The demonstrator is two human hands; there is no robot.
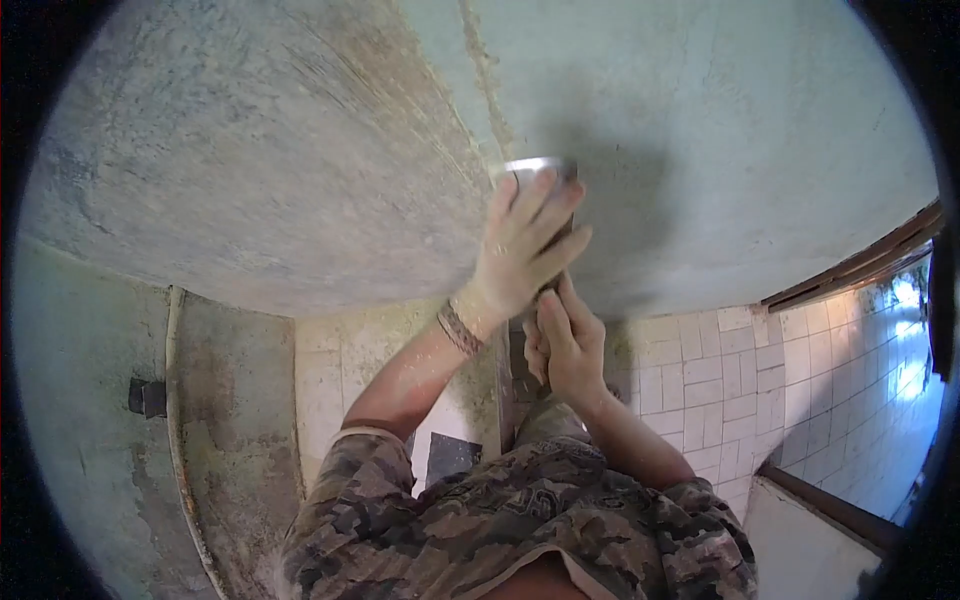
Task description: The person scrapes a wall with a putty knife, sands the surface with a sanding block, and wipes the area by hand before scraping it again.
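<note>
A metal tool with a shiny curved end [541,165] is up against the worn green-grey surface [640,120]. My left hand [525,235] presses on the back of the tool, its fingers spread and pointing up. Just below it, my right hand [568,345] is wrapped round the tool's handle, most of which the fingers hide. A dark shadow falls on the surface to the right of the tool. Scraped streaks and a brownish crack run up and left from the metal end.
White tiles [700,370] cover a wall at the lower right, beside a bright opening [908,300] and wooden beams [855,260]. At the left, a vertical pipe [176,400] runs down a stained wall near a dark box [148,397].
</note>
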